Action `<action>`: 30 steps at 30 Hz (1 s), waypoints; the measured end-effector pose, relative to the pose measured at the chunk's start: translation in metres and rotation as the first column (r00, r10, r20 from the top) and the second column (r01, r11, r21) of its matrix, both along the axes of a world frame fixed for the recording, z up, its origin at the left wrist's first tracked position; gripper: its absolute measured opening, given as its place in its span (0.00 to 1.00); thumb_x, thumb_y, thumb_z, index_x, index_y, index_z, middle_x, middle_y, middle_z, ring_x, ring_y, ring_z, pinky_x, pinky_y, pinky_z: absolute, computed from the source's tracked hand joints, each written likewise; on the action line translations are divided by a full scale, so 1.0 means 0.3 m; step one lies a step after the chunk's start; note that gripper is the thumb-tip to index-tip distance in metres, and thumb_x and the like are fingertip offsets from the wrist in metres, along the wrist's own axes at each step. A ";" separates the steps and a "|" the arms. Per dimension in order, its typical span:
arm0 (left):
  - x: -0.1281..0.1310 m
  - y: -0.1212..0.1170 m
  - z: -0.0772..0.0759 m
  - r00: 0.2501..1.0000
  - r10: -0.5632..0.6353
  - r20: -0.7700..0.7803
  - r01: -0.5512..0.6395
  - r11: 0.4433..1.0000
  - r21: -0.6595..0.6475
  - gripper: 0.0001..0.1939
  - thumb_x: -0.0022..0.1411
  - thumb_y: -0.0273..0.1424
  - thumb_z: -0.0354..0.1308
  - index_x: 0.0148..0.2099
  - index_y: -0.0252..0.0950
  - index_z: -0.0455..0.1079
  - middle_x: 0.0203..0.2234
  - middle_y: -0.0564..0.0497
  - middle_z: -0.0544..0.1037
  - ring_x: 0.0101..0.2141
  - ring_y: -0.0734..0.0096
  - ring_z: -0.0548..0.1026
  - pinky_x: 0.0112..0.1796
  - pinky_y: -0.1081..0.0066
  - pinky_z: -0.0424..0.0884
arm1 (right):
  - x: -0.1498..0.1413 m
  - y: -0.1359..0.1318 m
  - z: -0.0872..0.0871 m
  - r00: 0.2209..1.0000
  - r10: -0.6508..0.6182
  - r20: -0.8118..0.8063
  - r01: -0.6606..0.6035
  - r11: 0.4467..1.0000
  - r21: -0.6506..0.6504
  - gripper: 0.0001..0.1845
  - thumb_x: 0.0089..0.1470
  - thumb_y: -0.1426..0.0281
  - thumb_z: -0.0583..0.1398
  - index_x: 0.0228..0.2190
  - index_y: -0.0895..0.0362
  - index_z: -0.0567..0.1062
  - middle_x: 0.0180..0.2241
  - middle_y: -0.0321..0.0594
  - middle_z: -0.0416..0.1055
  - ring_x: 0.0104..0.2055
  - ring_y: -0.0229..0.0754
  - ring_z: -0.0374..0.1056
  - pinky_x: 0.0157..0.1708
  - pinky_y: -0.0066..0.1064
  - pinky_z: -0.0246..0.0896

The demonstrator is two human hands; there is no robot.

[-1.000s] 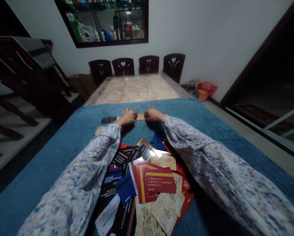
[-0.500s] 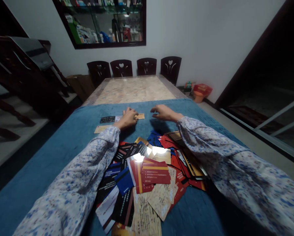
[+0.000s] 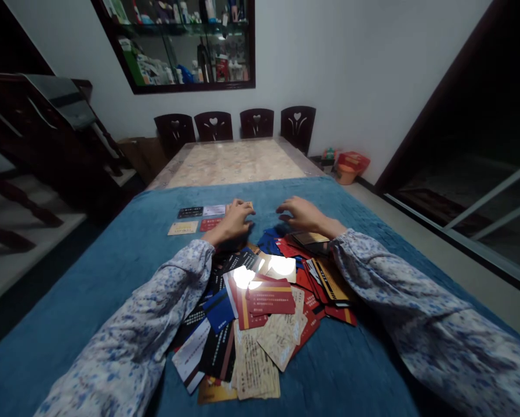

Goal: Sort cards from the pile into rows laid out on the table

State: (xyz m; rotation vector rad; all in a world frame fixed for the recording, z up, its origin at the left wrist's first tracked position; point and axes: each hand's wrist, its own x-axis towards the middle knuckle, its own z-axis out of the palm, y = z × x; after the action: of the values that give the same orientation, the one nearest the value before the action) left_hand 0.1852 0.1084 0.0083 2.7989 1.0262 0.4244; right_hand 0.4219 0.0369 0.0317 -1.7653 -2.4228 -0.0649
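Observation:
My left hand (image 3: 237,220) hovers low over the blue cloth with its fingers bent and apart, and I see no card in it. Partly behind it is a gold card (image 3: 250,204). To its left lie a black card (image 3: 191,212), a pale lavender card (image 3: 214,210), a cream card (image 3: 182,227) and a red card (image 3: 210,225). My right hand (image 3: 302,214) is above the cloth, fingers apart and nothing visible in them, just beyond the far right side of a loose heap of cards (image 3: 272,297).
A blue cloth (image 3: 103,278) covers the near part of the long table (image 3: 229,162). Dark chairs (image 3: 214,125) stand at its far end. Overlapping cards in red, black, blue and gold lie between my forearms. An orange bin (image 3: 346,174) stands on the floor at right.
My left hand has moved slightly right, uncovering the lavender card and the red card in the nearer row. My right hand has shifted a little right. The view has tilted up slightly.

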 end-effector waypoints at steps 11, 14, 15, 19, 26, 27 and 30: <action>0.047 -0.073 -0.024 0.990 -0.140 -0.023 0.139 0.990 -0.022 0.16 0.64 0.26 0.59 0.52 0.37 0.78 0.48 0.42 0.80 0.56 0.48 0.65 0.57 0.42 0.63 | -0.020 -0.080 -0.028 1.000 0.011 -0.004 -0.011 0.999 -0.039 0.16 0.63 0.69 0.57 0.48 0.55 0.82 0.47 0.47 0.81 0.49 0.51 0.70 0.45 0.37 0.61; 0.055 -0.089 -0.020 0.983 -0.180 -0.034 0.179 0.983 -0.035 0.14 0.65 0.27 0.59 0.51 0.37 0.79 0.46 0.42 0.80 0.54 0.49 0.66 0.55 0.44 0.64 | -0.014 -0.092 -0.034 0.998 0.051 -0.030 -0.052 0.998 -0.043 0.15 0.62 0.69 0.58 0.47 0.55 0.82 0.45 0.47 0.81 0.48 0.51 0.70 0.45 0.37 0.60; 0.057 -0.095 -0.019 0.980 -0.198 -0.036 0.197 0.980 -0.040 0.14 0.65 0.27 0.59 0.51 0.37 0.79 0.46 0.43 0.80 0.54 0.49 0.66 0.55 0.45 0.64 | -0.012 -0.096 -0.036 0.997 0.067 -0.040 -0.069 0.996 -0.051 0.15 0.62 0.69 0.58 0.46 0.55 0.82 0.45 0.46 0.81 0.48 0.50 0.70 0.46 0.36 0.60; 0.062 -0.128 -0.012 0.952 -0.307 -0.010 0.306 0.951 -0.048 0.13 0.65 0.26 0.60 0.50 0.38 0.79 0.44 0.44 0.80 0.53 0.53 0.66 0.55 0.51 0.63 | -0.003 -0.121 -0.047 0.988 0.138 -0.069 -0.144 0.986 -0.087 0.14 0.59 0.70 0.60 0.45 0.54 0.83 0.43 0.46 0.80 0.46 0.50 0.69 0.46 0.37 0.60; 0.069 -0.174 0.001 0.877 -0.479 -0.027 0.480 0.877 0.026 0.11 0.68 0.26 0.59 0.49 0.41 0.80 0.44 0.45 0.78 0.49 0.58 0.67 0.52 0.57 0.63 | 0.011 -0.146 -0.066 0.967 0.214 -0.140 -0.231 0.967 -0.112 0.12 0.60 0.73 0.59 0.37 0.54 0.83 0.37 0.45 0.79 0.41 0.47 0.67 0.45 0.38 0.60; 0.071 -0.178 0.003 0.872 -0.488 -0.048 0.490 0.871 0.039 0.11 0.68 0.27 0.59 0.49 0.42 0.80 0.44 0.45 0.78 0.49 0.58 0.67 0.51 0.57 0.63 | 0.013 -0.146 -0.067 0.962 0.227 -0.152 -0.245 0.963 -0.114 0.12 0.61 0.73 0.58 0.37 0.55 0.83 0.37 0.45 0.79 0.41 0.47 0.67 0.45 0.39 0.60; 0.074 -0.193 0.014 0.854 -0.503 -0.133 0.515 0.854 0.072 0.12 0.67 0.27 0.59 0.49 0.43 0.80 0.44 0.45 0.78 0.48 0.58 0.68 0.49 0.59 0.62 | 0.020 -0.150 -0.069 0.953 0.256 -0.164 -0.275 0.956 -0.105 0.12 0.61 0.73 0.58 0.36 0.55 0.83 0.37 0.45 0.79 0.40 0.46 0.67 0.47 0.40 0.60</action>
State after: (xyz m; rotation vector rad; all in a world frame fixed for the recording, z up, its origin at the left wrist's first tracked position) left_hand 0.2075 0.0505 0.0124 3.0558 0.2384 0.2621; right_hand 0.4278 -0.0082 0.0110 -1.4124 -2.5764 0.2468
